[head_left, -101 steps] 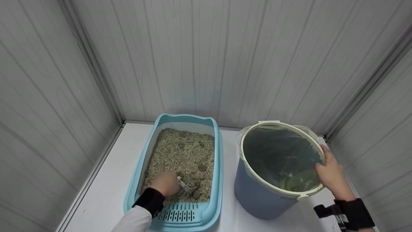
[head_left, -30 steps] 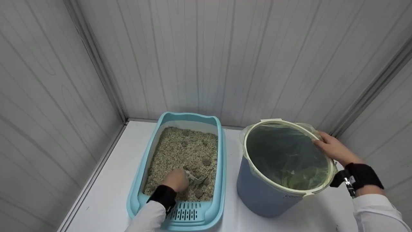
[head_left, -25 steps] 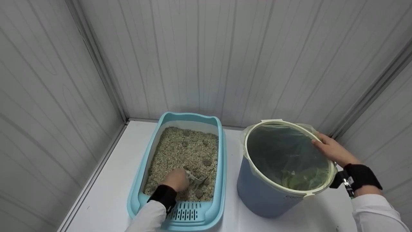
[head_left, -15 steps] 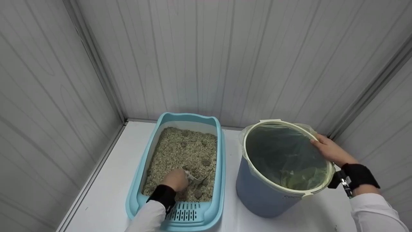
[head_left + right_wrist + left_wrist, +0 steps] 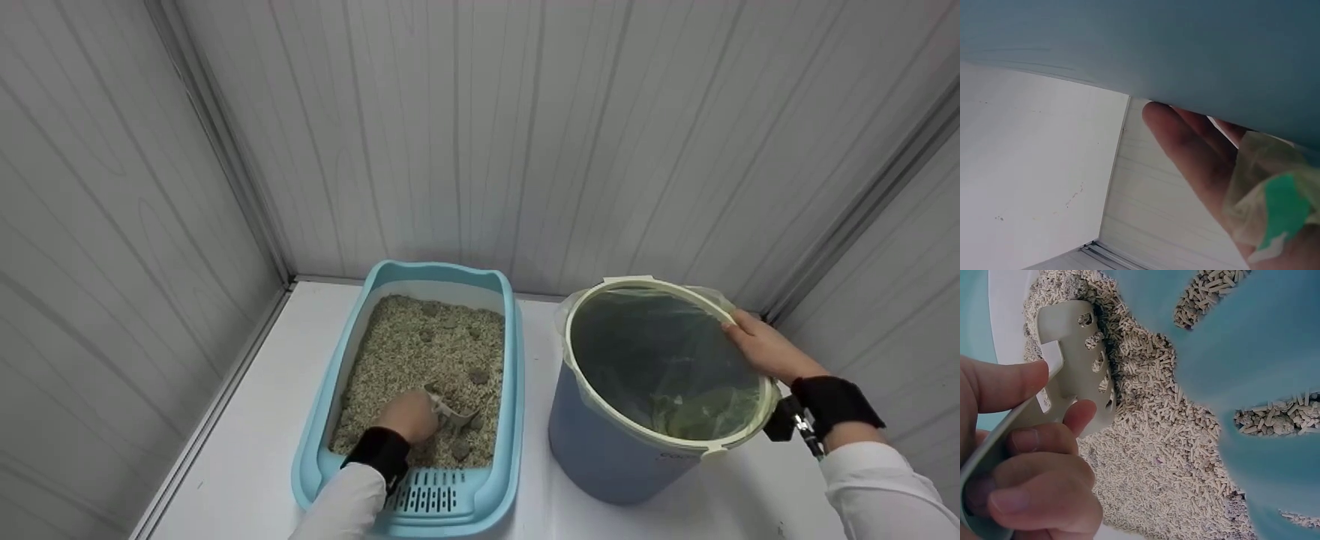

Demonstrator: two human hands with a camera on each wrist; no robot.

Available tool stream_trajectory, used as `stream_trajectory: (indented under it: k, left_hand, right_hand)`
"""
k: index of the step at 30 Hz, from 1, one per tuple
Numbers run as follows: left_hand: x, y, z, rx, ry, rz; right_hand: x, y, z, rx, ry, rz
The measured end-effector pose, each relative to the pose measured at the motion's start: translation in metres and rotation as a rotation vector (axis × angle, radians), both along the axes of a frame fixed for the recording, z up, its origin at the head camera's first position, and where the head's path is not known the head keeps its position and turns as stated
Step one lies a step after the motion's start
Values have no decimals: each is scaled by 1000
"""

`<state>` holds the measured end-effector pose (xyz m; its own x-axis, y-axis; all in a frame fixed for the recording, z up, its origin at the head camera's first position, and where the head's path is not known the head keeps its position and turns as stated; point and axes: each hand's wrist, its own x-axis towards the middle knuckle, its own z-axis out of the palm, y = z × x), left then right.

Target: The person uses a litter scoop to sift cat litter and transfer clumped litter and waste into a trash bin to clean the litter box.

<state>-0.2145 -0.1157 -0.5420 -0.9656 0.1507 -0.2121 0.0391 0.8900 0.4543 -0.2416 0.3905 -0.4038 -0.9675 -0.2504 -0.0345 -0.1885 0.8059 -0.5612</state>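
My left hand (image 5: 409,416) grips the handle of a pale slotted litter scoop (image 5: 451,412). The scoop's head lies in the pellet litter (image 5: 416,352) near the front of a blue litter box (image 5: 511,360). Up close in the left wrist view, the thumb presses along the handle and several slots show pellets. Darker clumps (image 5: 478,376) sit around the scoop. My right hand (image 5: 769,349) holds the far right of the rim of a blue trash bin (image 5: 615,446), thumb over the rim. In the right wrist view its fingers (image 5: 1185,143) lie against the bin's outside.
A translucent bag (image 5: 675,367) lines the bin, bunched yellowish-green at its bottom. The box's front has a slotted ledge (image 5: 427,499). Both containers stand side by side on a white surface (image 5: 244,420), enclosed by grey panelled walls (image 5: 465,135).
Compared with over three seconds ago, my right hand has moved back along the rim. The scoop has shifted slightly within the litter. Over the last second both hands stay nearly still.
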Motion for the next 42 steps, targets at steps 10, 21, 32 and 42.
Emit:
stream_trajectory:
  k: [10, 21, 32, 42]
  left_hand:
    - [-9, 3, -2, -31, -2, -29]
    - [-18, 7, -3, -76, -13, -139]
    - [-25, -3, -8, -5, -51, -95]
    - [-33, -12, -12, 44, -63, -69]
  right_hand:
    - [1, -3, -2, -44, 13, 3]
    - [1, 0, -3, -20, 1, -15]
    - [1, -1, -2, -35, 8, -7]
    - [1, -1, -1, -15, 37, -5]
